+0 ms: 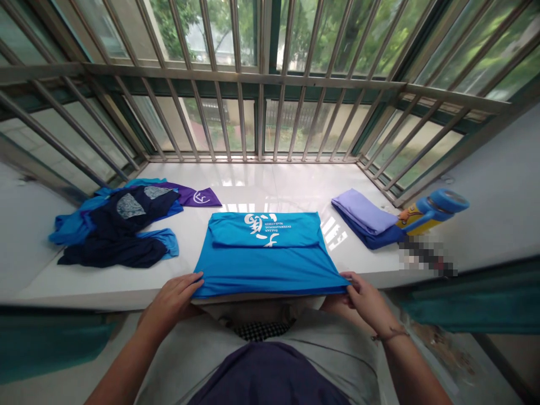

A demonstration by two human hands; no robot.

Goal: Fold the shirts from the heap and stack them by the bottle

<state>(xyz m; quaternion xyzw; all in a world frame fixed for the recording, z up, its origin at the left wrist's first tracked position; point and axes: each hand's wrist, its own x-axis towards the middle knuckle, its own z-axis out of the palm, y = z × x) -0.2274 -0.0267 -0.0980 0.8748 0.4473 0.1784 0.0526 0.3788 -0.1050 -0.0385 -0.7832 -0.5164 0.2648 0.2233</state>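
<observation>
A bright blue T-shirt (265,259) with white lettering lies partly folded on the white window sill (274,185), its upper part turned down over the body. My left hand (175,298) pinches the shirt's near left corner at the sill's front edge. My right hand (365,301) pinches the near right corner, fingers closed on the cloth. Both hands hold the hem taut across the edge.
A loose heap of dark navy, blue and purple garments (122,222) lies at the left. Folded lilac and navy clothes (365,216) are stacked at the right, beside a yellow bottle with a blue cap (430,211). Metal window bars (261,84) close off the back and sides.
</observation>
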